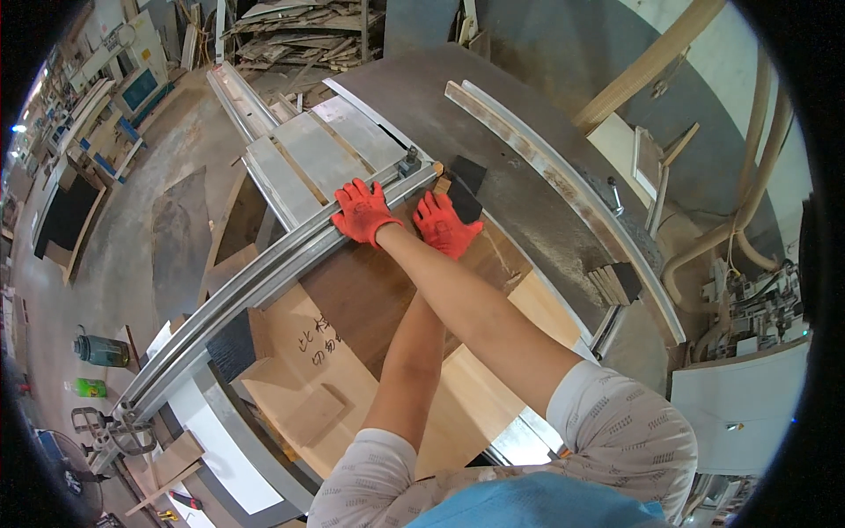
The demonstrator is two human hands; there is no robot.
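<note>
I have both hands in red gloves near the middle of my view, forearms crossed with the right over the left. The right hand is just off centre toward 10–11 o'clock, its fingers laid over the metal rail, which runs from 8 o'clock up to 12; I cannot tell whether they grip it. The left hand, toward 12–1 o'clock, is open, fingers spread, over the top end of the brown board. That board lies at the centre, just under the crossed arms.

At 8 o'clock, beside the brown board, a pale board carries two short lines of black handwriting. The sleeves show rows of small print, too fine for me to read. A green bottle on the floor, far out past 8 o'clock, has a label I cannot make out; a dark bottle is near it.

Toward 1 o'clock, a black block is just beside the left hand on the dark bench. A small wood stack sits at 3 o'clock, near a long straight bar.
</note>
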